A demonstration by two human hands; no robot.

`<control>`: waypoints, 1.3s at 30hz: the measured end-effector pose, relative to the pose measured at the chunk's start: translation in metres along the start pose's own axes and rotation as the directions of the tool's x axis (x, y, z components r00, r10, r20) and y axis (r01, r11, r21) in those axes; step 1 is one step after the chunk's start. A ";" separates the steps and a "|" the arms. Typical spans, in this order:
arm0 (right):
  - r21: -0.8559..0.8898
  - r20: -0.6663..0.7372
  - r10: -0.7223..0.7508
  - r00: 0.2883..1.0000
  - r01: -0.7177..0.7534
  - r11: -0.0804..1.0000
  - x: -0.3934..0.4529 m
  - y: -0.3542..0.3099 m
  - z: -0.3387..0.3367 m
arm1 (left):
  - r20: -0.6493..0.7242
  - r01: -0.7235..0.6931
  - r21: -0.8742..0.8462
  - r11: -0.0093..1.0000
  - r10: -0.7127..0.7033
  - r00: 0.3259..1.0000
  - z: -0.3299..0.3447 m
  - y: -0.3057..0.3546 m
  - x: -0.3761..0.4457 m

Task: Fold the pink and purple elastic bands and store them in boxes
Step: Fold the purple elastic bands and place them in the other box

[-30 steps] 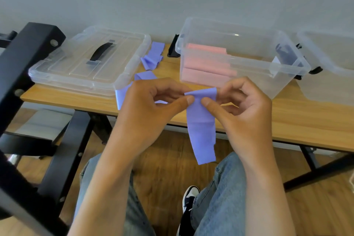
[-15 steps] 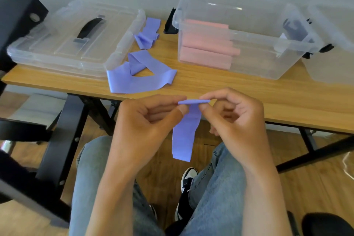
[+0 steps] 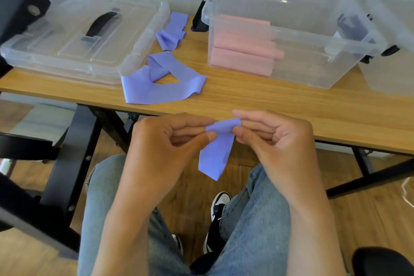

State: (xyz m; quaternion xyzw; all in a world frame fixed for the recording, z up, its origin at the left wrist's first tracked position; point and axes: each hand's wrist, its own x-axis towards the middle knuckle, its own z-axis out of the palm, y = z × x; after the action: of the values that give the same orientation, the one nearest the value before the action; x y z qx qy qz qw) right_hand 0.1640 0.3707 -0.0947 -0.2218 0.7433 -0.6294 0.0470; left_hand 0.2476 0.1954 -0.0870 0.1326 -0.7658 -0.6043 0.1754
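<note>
A purple elastic band (image 3: 215, 150) hangs in front of the table edge, its top end curled over between my fingertips. My left hand (image 3: 165, 143) pinches that top end from the left. My right hand (image 3: 275, 139) pinches it from the right, fingers curled under the fold. A second, loose purple band (image 3: 161, 87) lies twisted on the wooden table (image 3: 280, 105). A third, crumpled purple band (image 3: 172, 33) lies further back. Folded pink bands (image 3: 242, 51) are stacked inside the open clear box (image 3: 313, 74).
A clear lid with a black handle (image 3: 74, 38) lies on the table's left part. Another clear box (image 3: 394, 58) stands at the right edge. A black frame (image 3: 20, 6) rises at the left. My knees and a shoe are below.
The band's top end has rolled further over between my fingertips, so the hanging tail looks shorter. The view has dropped since the earliest frame; both hands stay in front of the table edge.
</note>
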 end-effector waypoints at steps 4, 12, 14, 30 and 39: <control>-0.135 0.003 -0.030 1.000 0.030 0.990 0.000 0.006 0.005 | 0.009 -0.052 0.177 0.983 0.051 0.999 0.000 -0.005 0.000; -0.020 0.011 0.029 1.000 -0.029 0.999 -0.004 0.002 0.005 | 0.002 0.052 -0.056 0.997 -0.052 0.999 0.005 -0.007 0.003; 0.036 0.013 0.035 0.999 -0.035 0.999 -0.004 0.002 0.003 | 0.002 0.060 -0.142 0.988 -0.061 0.998 0.007 -0.006 0.003; -0.097 0.006 0.049 0.999 -0.049 0.994 0.000 0.012 0.000 | -0.018 0.019 0.012 1.000 -0.019 1.000 0.007 -0.013 0.006; 0.109 0.040 0.065 0.997 -0.069 0.992 -0.001 0.006 0.000 | 0.009 0.057 -0.199 0.978 -0.057 0.998 0.007 -0.010 0.004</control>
State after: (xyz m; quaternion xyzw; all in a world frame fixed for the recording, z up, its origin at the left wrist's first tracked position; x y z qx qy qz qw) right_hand 0.1635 0.3721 -0.1003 -0.2052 0.7134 -0.6635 0.0936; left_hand 0.2403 0.1978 -0.0975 0.1353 -0.6978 -0.6828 0.1691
